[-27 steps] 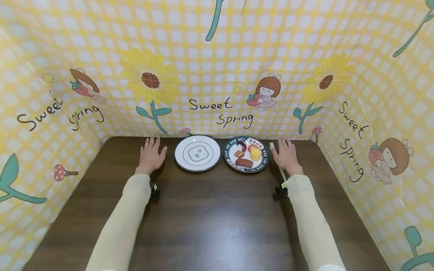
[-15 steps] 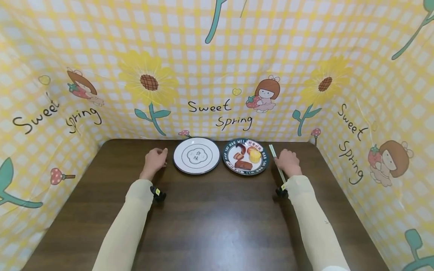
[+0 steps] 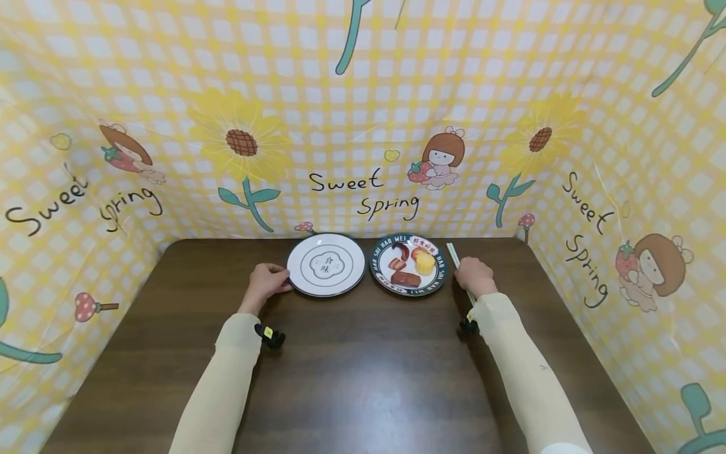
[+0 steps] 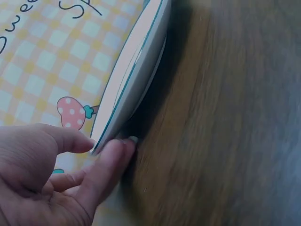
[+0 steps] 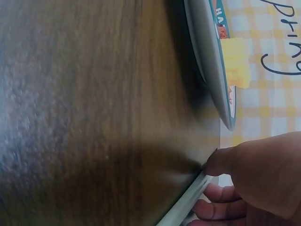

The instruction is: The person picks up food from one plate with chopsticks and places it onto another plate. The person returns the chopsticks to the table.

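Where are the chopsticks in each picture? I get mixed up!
Head: right of centre, just right of the food plate; the right hand grips the chopsticks and hides part of them.
Left wrist: not in it; the left hand pinches the white plate there.
Right wrist: at the bottom, slanting from the hand to the bottom edge.
Shared landmark: the yellow checked cloth, in all three views.
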### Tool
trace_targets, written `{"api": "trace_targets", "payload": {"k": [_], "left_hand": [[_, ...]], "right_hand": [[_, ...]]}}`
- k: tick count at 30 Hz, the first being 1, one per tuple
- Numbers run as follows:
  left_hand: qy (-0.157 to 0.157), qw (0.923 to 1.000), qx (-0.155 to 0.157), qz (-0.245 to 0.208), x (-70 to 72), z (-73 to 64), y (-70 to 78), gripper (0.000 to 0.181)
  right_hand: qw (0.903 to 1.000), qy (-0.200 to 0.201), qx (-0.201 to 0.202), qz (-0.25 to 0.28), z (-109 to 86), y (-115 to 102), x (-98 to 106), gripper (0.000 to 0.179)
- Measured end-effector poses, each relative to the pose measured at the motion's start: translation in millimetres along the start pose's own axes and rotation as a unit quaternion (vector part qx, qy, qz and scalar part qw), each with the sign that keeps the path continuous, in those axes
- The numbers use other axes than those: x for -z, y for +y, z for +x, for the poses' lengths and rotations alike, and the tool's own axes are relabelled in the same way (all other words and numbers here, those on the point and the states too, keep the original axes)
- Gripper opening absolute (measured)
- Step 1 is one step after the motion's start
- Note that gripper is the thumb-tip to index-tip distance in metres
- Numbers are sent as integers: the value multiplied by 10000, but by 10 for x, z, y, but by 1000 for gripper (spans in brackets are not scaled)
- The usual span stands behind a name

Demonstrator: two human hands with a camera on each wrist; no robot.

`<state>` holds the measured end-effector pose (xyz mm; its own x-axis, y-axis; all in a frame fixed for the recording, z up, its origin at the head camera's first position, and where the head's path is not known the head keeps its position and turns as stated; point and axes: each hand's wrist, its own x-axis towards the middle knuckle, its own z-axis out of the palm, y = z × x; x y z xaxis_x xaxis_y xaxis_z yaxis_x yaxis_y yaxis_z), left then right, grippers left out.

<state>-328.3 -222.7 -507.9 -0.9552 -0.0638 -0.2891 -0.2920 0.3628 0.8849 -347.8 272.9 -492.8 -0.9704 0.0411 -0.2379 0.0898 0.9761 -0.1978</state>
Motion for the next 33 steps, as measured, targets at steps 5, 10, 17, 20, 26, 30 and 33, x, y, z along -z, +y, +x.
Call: {"api": "trace_targets", "payload": {"k": [5,10,17,20,26,30,33], "left_hand": [[75,9993,-24,-360,-87,20,-7,50],[242,9986,-115,-449,-166,45,-41,50],[413,9975,-147,-550,-199,38,-108,50],[457,9969,-162,-616,-206,19,-109,51],[504,9965,-93,-667,-239,7,-102,52],[523,9955,-32,-791,-253,19,-113,53],[564,9942,-31,-913,-248,36,-124,53]], "right_hand": [[9998,-129,-38,-116,26,8,-3,31],[9996,-129,32,-237,43,25,-6,30],[9988,-113,309,-374,98,41,-60,29],[9978,-45,443,-488,113,62,-64,27],[9985,66,526,-160,54,163,23,28],[9961,395,732,309,-31,235,149,28],[9913,754,900,588,-104,248,265,27]]}}
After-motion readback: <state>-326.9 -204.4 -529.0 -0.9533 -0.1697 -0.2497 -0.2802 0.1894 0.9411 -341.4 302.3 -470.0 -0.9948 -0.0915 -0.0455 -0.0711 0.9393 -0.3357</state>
